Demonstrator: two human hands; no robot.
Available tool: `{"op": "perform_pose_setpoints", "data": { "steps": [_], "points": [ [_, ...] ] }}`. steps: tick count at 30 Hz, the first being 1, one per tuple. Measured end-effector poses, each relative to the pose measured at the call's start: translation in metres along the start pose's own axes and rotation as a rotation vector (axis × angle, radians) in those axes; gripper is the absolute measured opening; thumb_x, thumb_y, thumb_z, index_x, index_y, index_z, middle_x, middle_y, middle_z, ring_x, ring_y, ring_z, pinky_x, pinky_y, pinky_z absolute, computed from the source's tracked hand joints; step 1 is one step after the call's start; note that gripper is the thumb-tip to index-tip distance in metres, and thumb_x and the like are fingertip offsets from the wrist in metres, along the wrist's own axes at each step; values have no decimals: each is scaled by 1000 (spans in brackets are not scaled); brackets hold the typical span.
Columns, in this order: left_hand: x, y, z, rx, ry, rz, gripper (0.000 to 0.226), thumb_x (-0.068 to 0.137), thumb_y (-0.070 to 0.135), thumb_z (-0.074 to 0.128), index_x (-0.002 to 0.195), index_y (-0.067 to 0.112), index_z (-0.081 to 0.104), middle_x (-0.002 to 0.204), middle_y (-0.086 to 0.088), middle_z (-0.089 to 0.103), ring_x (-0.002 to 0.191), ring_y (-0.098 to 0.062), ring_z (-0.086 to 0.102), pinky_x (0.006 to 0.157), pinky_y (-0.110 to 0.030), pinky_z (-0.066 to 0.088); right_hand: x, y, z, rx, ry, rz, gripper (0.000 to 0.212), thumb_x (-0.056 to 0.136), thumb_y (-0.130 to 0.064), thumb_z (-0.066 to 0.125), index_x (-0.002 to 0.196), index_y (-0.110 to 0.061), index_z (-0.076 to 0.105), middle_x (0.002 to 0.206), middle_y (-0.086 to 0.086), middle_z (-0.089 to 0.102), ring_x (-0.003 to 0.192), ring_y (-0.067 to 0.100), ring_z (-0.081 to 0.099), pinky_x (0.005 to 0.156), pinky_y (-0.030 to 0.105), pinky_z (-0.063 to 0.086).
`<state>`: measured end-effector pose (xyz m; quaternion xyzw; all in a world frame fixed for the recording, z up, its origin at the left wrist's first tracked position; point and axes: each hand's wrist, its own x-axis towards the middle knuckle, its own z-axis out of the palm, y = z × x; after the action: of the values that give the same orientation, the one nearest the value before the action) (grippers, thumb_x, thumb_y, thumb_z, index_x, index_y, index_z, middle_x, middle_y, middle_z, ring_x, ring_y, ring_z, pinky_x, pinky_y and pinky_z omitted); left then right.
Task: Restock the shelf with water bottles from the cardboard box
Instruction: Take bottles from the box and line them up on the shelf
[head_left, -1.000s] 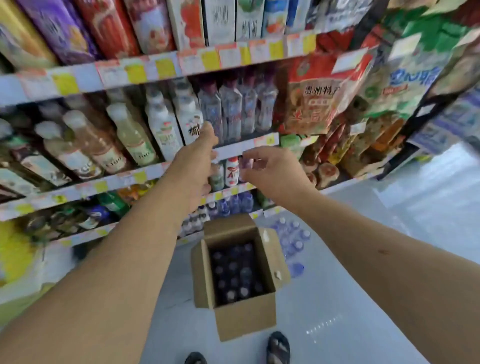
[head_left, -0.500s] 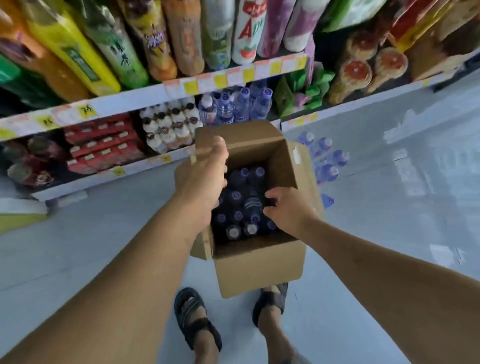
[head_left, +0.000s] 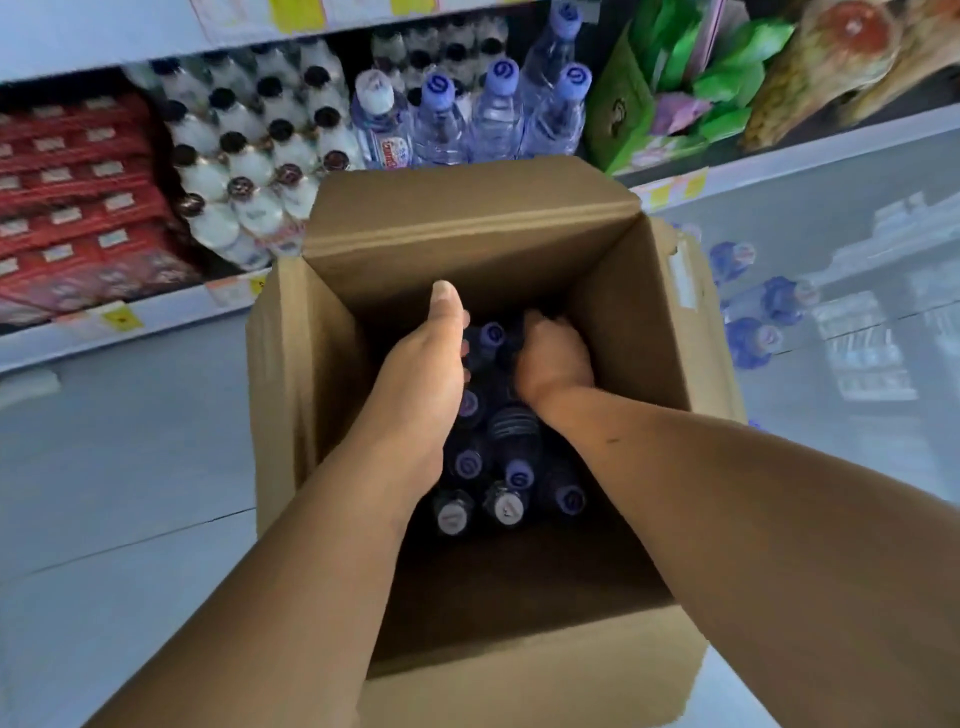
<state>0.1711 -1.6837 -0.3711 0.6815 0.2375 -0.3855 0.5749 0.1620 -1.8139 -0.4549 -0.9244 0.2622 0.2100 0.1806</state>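
Reached down from shelf (head_left: 57, 340) into cardboard box (head_left: 641, 322); clenching right hand (head_left: 553, 358) on water bottles (head_left: 511, 436), left hand (head_left: 423, 366) grip hidden; fetching more.

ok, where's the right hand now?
Head view, centre: the right hand is inside the cardboard box, over the bottles at its far end, just right of the left hand.

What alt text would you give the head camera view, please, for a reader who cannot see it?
Seen from above, a person's left hand and right hand reach into an open cardboard box of purple-capped water bottles on the floor. Behind it, a low shelf holds matching bottles beside white bottles with dark caps.
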Motion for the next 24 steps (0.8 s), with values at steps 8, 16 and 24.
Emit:
{"op": "perform_pose_setpoints", "data": {
  "steps": [8, 16, 24],
  "points": [
    [-11, 2, -5, -28, -8, 31, 60, 93, 70, 25, 130, 35, 57, 108, 17, 56, 105, -10, 56, 95, -38, 32, -23, -4, -31, -18, 103, -47, 13, 91, -8, 50, 94, -11, 63, 101, 16, 67, 96, 37, 65, 74, 35, 50],
    [-148, 84, -37, 37, -25, 209, 40, 96, 52, 49, 130, 35, 59, 133, 17, 58, 124, -9, 53, 109, -42, 34, -156, -39, -198, 96, 294, -222, 26, 84, -17, 57, 108, -21, 69, 94, 9, 70, 89, 32, 63, 70, 32, 49],
    [-368, 267, -59, 16, -129, 432, 32, 97, 47, 49, 112, 26, 68, 107, 11, 67, 82, -4, 57, 77, -27, 40, -347, -138, -477, 365, 533, -393, 27, 72, -29, 76, 97, -19, 74, 79, 1, 69, 78, 21, 61, 72, 32, 50]
  ]
}}
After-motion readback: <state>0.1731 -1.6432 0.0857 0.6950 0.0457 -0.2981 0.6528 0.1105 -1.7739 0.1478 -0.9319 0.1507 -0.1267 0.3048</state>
